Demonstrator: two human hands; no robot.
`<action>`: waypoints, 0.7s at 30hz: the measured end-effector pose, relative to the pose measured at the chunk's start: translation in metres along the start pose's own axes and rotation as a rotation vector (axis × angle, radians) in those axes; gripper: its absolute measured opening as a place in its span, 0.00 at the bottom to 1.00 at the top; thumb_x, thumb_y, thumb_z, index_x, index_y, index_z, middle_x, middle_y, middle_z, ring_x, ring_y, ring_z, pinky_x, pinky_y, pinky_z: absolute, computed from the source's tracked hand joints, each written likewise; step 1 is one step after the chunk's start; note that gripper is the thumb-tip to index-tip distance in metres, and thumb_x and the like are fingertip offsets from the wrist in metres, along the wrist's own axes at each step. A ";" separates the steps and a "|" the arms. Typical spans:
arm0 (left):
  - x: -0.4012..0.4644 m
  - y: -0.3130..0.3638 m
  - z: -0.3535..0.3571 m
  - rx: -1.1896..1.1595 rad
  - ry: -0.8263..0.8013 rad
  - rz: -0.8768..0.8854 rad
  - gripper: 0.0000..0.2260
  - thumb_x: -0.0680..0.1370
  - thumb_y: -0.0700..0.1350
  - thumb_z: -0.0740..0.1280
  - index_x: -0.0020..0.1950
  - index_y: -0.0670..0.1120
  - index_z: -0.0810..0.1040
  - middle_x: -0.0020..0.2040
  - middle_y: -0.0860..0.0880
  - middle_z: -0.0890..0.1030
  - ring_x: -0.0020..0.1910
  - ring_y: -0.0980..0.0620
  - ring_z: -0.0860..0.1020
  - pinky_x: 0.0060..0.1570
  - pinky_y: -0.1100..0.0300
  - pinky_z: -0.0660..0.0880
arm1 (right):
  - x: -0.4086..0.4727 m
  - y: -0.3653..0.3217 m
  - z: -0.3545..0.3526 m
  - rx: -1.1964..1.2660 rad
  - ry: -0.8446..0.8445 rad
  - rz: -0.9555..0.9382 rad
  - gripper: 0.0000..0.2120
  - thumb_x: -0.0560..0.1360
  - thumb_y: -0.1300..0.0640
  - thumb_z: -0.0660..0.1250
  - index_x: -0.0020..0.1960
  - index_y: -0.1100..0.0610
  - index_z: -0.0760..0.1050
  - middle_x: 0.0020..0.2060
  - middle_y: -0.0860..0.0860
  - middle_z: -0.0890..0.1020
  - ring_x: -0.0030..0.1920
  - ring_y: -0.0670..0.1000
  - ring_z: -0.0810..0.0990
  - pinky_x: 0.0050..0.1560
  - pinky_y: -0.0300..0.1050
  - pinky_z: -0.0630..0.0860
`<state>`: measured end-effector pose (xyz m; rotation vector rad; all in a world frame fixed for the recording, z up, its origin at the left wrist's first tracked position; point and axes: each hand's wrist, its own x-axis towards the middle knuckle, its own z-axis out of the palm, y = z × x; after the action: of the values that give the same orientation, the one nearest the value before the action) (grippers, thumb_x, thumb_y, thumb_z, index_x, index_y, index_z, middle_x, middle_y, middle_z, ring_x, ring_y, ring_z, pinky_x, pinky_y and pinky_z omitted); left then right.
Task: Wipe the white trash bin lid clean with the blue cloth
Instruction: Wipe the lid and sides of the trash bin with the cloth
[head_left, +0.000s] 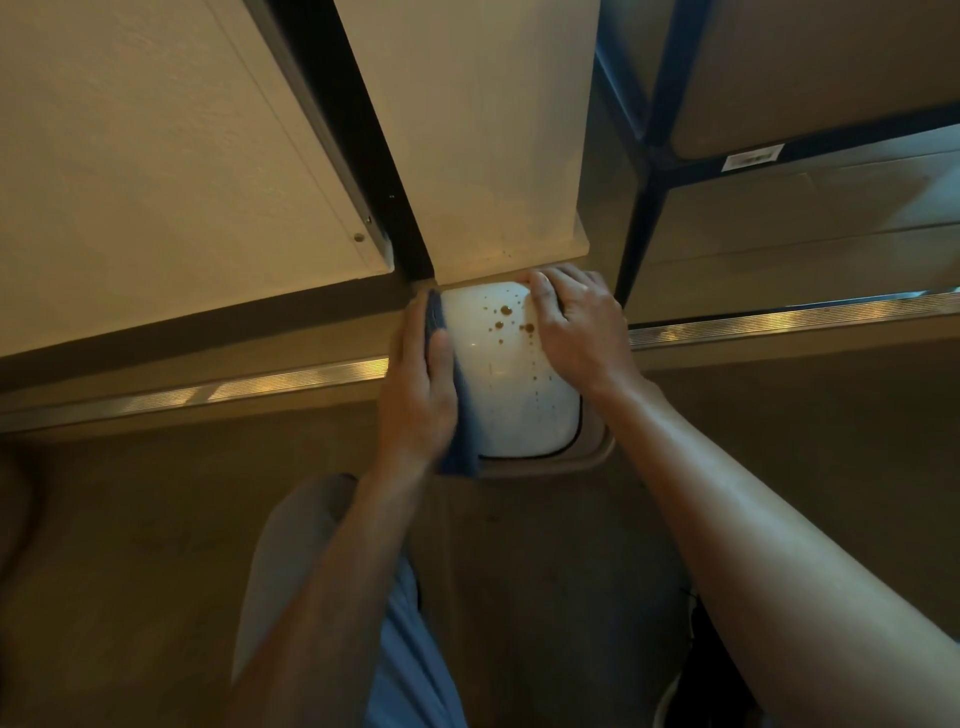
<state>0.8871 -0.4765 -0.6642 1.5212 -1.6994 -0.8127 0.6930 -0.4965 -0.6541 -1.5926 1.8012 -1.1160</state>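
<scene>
The white trash bin lid (511, 395) lies below me, speckled with brown drops near its far middle. The blue cloth (460, 447) lies along the lid's left edge. My left hand (418, 395) presses flat on the cloth, fingers straight, pointing away from me. On the lid's far right side rests my right hand (576, 322), its fingers laid over the rim beside the brown drops. Both hands hide the lid's side edges.
A pale cabinet panel (467, 135) stands right behind the bin, with another panel (156, 156) to its left. A blue metal frame with boxes (654, 156) rises at the right. A metal floor strip (779, 322) crosses the floor. My knee (311, 545) is below the bin.
</scene>
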 end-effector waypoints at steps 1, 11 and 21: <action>0.017 0.006 -0.005 0.014 -0.028 -0.022 0.18 0.87 0.59 0.53 0.76 0.59 0.66 0.68 0.57 0.73 0.61 0.69 0.73 0.56 0.66 0.71 | 0.000 -0.001 0.000 -0.007 0.000 0.002 0.18 0.86 0.49 0.54 0.63 0.50 0.81 0.60 0.45 0.81 0.64 0.47 0.73 0.64 0.49 0.69; 0.042 0.035 0.004 0.317 -0.060 0.018 0.19 0.87 0.57 0.52 0.72 0.54 0.73 0.68 0.50 0.76 0.67 0.51 0.74 0.65 0.52 0.72 | 0.000 0.001 0.004 -0.027 0.035 0.016 0.18 0.85 0.47 0.54 0.62 0.49 0.81 0.58 0.43 0.81 0.60 0.41 0.71 0.59 0.44 0.67; -0.056 -0.013 0.012 0.128 0.030 0.079 0.25 0.87 0.50 0.54 0.83 0.55 0.53 0.84 0.55 0.49 0.83 0.55 0.50 0.79 0.58 0.53 | -0.001 0.001 0.003 0.016 0.015 0.011 0.18 0.86 0.48 0.54 0.63 0.49 0.80 0.59 0.44 0.81 0.62 0.43 0.71 0.63 0.47 0.69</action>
<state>0.8878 -0.4222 -0.6873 1.5327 -1.8069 -0.6475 0.6949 -0.4962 -0.6570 -1.5676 1.8034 -1.1379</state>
